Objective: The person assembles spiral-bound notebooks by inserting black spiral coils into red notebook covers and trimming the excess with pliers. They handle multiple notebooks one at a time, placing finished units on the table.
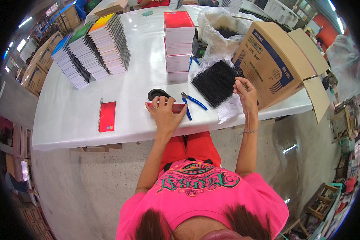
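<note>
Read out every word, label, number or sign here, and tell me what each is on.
Open cardboard box: blue printed lettering, numbers and symbols; wording withheld.
Pink shirt: large green lettering across the chest; wording withheld.
Single red notebook: small coloured mark, too small to read.
Red notebook stack: small mark on top, too small to read.
Cartons at left: print blurred.

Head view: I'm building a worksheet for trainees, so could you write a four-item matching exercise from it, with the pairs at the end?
1. Left hand
2. Cardboard box
3. Pliers
4. Right hand

A. Blue handles
B. Raised near the black coils
C. Holding a red notebook
D. Flaps open

Pairs: 1-C, 2-D, 3-A, 4-B
</note>
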Demonstrator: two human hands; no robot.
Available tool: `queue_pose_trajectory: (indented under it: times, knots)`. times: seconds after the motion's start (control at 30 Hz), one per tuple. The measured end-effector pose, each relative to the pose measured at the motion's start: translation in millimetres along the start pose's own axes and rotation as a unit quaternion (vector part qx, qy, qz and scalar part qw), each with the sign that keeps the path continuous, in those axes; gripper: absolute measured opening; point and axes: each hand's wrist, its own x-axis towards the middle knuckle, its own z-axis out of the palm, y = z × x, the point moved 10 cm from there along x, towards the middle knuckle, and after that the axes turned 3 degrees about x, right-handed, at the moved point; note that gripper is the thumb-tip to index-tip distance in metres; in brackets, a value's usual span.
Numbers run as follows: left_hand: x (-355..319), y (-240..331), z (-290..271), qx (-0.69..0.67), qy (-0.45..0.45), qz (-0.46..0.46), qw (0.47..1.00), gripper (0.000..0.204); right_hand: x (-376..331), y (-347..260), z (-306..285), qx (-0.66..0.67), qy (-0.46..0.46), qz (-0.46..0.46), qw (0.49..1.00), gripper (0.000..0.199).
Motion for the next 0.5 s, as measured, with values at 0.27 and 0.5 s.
queue_pose_trajectory:
  times: [0.27,0.5]
  knots:
    - [-3.3,-9.6,-11.9,0.005,0.008,-0.018,1.0,0.039,-16.8,-25.4,64.3,-0.006,-0.095,-0.042,0.995,0.02]
    - [-7.3,-29.9,-24.0,0.021,0.013,-0.045,0.999,0.04,-52.7,24.5,155.4,-0.189,-0.241,-0.006,0.952,0.022]
